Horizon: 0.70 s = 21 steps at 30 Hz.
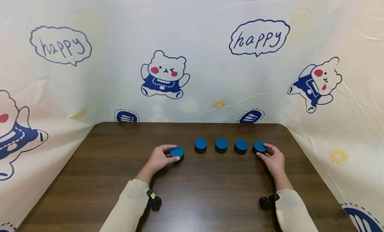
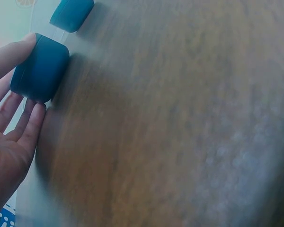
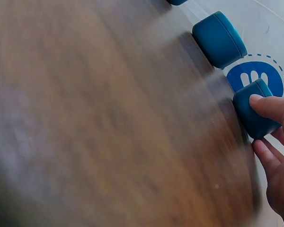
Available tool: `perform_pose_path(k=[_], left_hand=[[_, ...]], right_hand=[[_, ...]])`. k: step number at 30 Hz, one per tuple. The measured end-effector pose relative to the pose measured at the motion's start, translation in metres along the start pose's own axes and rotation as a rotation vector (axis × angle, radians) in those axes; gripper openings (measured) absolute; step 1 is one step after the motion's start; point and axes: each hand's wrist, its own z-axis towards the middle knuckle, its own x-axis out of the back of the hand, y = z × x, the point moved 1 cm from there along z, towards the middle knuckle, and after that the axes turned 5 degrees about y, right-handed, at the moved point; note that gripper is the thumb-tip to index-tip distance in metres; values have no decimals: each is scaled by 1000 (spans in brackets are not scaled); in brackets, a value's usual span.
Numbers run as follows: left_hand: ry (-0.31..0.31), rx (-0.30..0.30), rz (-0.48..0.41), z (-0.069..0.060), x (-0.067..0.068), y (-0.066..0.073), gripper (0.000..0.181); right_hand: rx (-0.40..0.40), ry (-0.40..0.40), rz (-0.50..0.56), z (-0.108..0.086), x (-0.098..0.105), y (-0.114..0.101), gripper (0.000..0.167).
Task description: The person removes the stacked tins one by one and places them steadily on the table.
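Several short round blue pieces, like small lidded tins, stand in a row across the far half of the table. My left hand (image 1: 159,157) grips the leftmost blue tin (image 1: 177,152) between thumb and fingers; that tin (image 2: 42,68) also shows in the left wrist view. At the row's other end my right hand (image 1: 274,159) pinches the rightmost blue tin (image 1: 259,147), and the right wrist view has the thumb on its side (image 3: 255,111). Between the hands stand a tin (image 1: 200,145), another tin (image 1: 221,145) and a third tin (image 1: 241,147), none of them touched.
The dark wooden table (image 1: 192,188) has rounded far corners. Behind and beside it hangs a pale printed cloth (image 1: 207,75) with bears and lettering. Each sleeved wrist carries a small black camera, the left camera (image 1: 155,202) and the right camera (image 1: 265,203).
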Motion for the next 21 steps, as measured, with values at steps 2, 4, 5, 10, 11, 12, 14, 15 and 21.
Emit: perform_pose_path(k=[2,4,5,10,11,12,14,15,21], left_hand=[[-2,-3,3,0,0,0,53],[-1,-3,4,0,0,0,52],[1,-5,4,0,0,0,52],[10,-11,3,-1,0,1,52],[9,-11,1,-1,0,1,52],[8,-12,2,-1,0,1,52],[6,-14,0,-1,0,1,52],[6,-12,1,-1,0,1,52],[5,-12,4,0,0,1,53]], right_hand=[[1,-11,-5,1,1,-1,53],[6,-22,-6,1,1,-2,54],[7,-26,-3,1,2,-2,54],[10,-37,7,3,3,-4,62],[5,-39,6,4,3,-3,63],[2,-40,2,4,4,-3,64],[-4,-44,-7,5,4,-3,66],[-3,-44,-11,5,4,-2,66],[19,-52,-20,8,6,-1,66]])
